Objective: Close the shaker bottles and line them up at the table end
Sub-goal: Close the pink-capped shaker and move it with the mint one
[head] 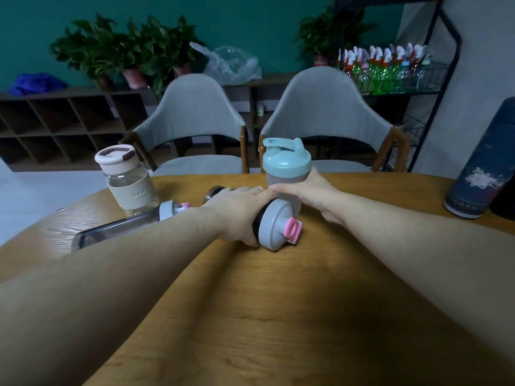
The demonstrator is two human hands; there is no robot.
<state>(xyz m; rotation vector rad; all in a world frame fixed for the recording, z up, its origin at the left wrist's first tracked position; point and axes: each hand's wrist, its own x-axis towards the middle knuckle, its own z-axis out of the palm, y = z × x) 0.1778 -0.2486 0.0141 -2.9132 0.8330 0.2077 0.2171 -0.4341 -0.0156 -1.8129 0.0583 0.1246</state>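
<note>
Wooden table (278,316), rounded far edge, seen from above the person's forearms.

Left hand (237,210): laid over a shaker bottle with grey lid (276,227) that lies on its side near the middle of the table, toward the far edge. Fingers pressed together, wrapped over the dark body; thumb curls under it near the lid. The lid faces the camera, its pink flip cap (292,231) pointing right and toward the near edge. Whether the cap is snapped down, cannot tell.

Right hand (309,195): cupped around the lower part of an upright shaker bottle with teal lid (287,165), just behind the lying one and close to the far edge. Fingers together, curved across the frosted body; fingertips meet the left hand's fingertips. Teal flip cap appears to be down on the spout.

Left part of the table: a second transparent grey-lidded bottle (125,224) lying on its side, partly hidden by the left forearm, pink cap end pointing right. Behind it, upright near the far-left edge, a glass bottle with pale pink lid (126,179) and beige sleeve.

Right edge: a dark blue cylinder with floral print (479,168), upright, well apart from both hands.

Beyond the far edge: two grey chairs (192,121).
</note>
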